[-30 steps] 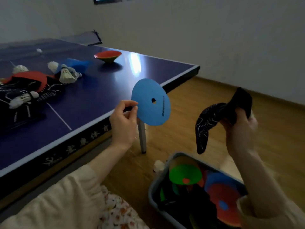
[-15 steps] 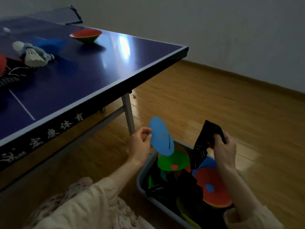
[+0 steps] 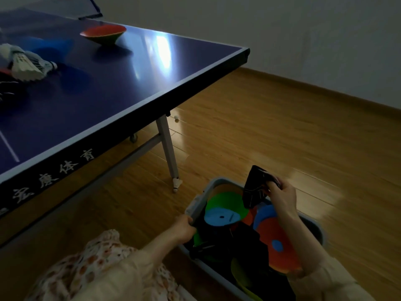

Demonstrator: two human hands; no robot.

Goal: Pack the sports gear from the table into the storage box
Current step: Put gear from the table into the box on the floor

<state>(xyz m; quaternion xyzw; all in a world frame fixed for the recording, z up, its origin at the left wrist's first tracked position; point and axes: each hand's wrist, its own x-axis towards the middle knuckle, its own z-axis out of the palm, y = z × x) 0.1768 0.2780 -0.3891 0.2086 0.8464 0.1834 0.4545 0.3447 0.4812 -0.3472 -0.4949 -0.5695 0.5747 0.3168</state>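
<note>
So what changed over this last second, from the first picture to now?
The blue disc went down from table height into the storage box and was let go; it lies on the green disc. The left hand now grips the box's rim. The right hand lowered the black sleeve to the box, still holding it. The red cone and shuttlecocks stayed on the table.

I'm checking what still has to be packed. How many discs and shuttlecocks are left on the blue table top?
Discs: 2, a red bowl-shaped one and a blue one.
Shuttlecocks: 2.
Total: 4.
</note>
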